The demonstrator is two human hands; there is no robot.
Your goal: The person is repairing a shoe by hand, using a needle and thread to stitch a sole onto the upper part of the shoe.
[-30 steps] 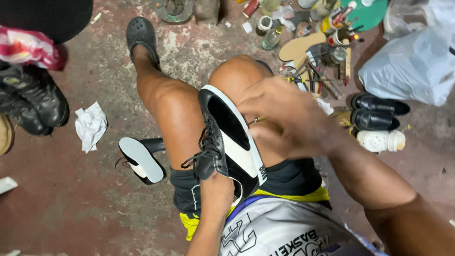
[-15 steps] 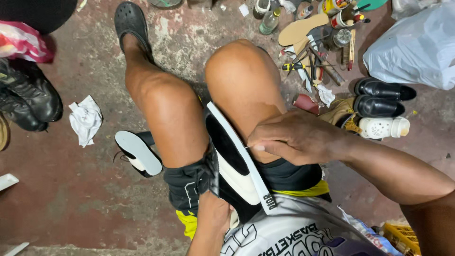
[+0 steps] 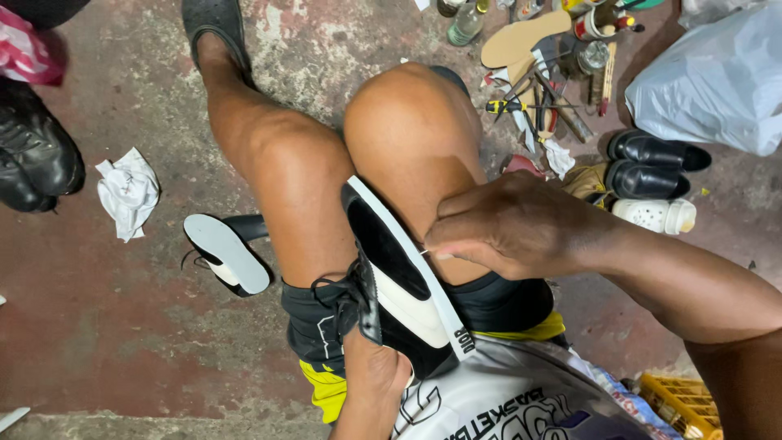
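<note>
1. Sneaker (image 3: 399, 281), black with a white sole edge, lies wedged between the person's thighs; its long axis runs diagonally, one end up toward the knees and the laced end down toward the waist.
2. Right hand (image 3: 509, 228) rests on the sole edge, its fingers (image 3: 444, 244) pinched narrow on a thin pale thread or needle; which of the two cannot be told.
3. Left hand (image 3: 371, 371) grips the sneaker from below at the laced end, fingers mostly hidden behind the shoe, closed around it.
4. Left of those fingers, a second matching shoe (image 3: 226, 253) lies sole-up on the red floor (image 3: 122, 342), with a crumpled white paper (image 3: 128, 191) and black boots (image 3: 32, 155) farther out.
5. Right of the right-hand fingers, a pair of black dress shoes (image 3: 652, 163) and a white clog (image 3: 656, 216) sit near each other.
6. Beyond the knees, tools (image 3: 542, 102), a tan insole (image 3: 521, 41) and bottles (image 3: 464, 24) are scattered; a white plastic bag (image 3: 717, 81) bulges at the far right, its contents hidden.
7. A yellow crate (image 3: 680, 403) shows near the right forearm; its contents cannot be seen.
</note>
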